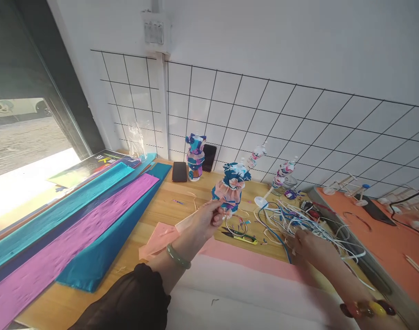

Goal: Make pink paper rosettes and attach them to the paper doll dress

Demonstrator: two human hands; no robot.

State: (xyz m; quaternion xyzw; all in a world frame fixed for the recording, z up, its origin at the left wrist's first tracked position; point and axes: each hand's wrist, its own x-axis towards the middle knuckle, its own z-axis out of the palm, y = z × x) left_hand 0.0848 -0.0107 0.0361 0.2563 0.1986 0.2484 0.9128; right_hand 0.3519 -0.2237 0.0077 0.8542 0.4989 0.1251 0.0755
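Observation:
My left hand (211,221) is closed around the lower part of a decorated bottle (232,185). The bottle is wrapped in pink and blue crepe paper, with ruffles and a bow, and stands nearly upright in my grip. Beside the tangle of white and blue paper cords (285,224), my right hand (304,245) is held low with its fingers pinched together; what lies between them is hidden. Yellow-handled thread snips (242,236) lie between my hands, near a roll of tape (237,225). Pink crepe paper (157,239) lies by my left wrist.
Long crepe paper strips in blue and purple (102,220) cover the left side. Another wrapped bottle (195,158) stands at the back beside phones (179,172). Small decorated stands (281,176) are near the wall. An orange-lined tray (377,238) borders the right.

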